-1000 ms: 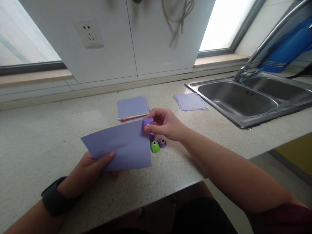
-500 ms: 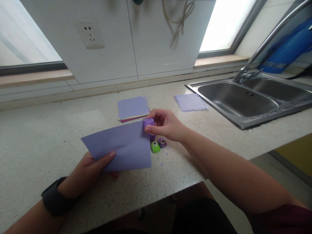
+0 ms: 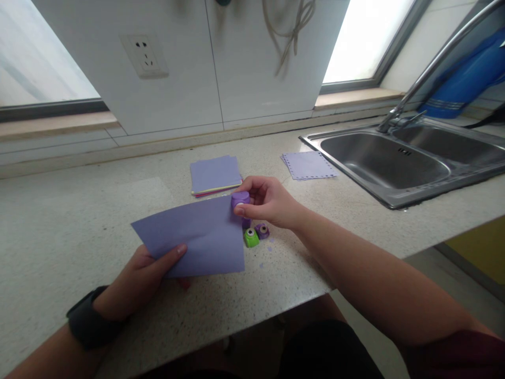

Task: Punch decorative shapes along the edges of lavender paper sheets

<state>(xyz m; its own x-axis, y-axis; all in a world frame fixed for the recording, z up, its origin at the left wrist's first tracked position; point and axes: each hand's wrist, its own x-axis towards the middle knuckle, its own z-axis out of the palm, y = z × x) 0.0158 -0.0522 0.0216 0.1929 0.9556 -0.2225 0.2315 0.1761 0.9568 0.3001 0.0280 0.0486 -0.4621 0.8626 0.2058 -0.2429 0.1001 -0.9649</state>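
My left hand (image 3: 152, 276) grips a sheet of purple paper (image 3: 197, 237) at its lower left, thumb on top and the other fingers hidden beneath. My right hand (image 3: 268, 202) is closed around a purple craft punch (image 3: 240, 199), which sits at the sheet's upper right corner. Below that hand, a green punch (image 3: 251, 237) and a dark purple punch (image 3: 262, 230) with star-like marks lie on the counter. Another purple piece (image 3: 246, 223) is partly covered by the paper. Small purple paper bits (image 3: 270, 248) are scattered beside them. Something red (image 3: 183, 283) peeks out under the sheet.
A stack of coloured paper (image 3: 216, 175) lies behind the held sheet. To its right are purple sheets with punched edges (image 3: 309, 165), close to a steel double sink (image 3: 355, 192) with a tap (image 3: 394, 120). The speckled counter (image 3: 71, 226) ends at a front edge near my legs.
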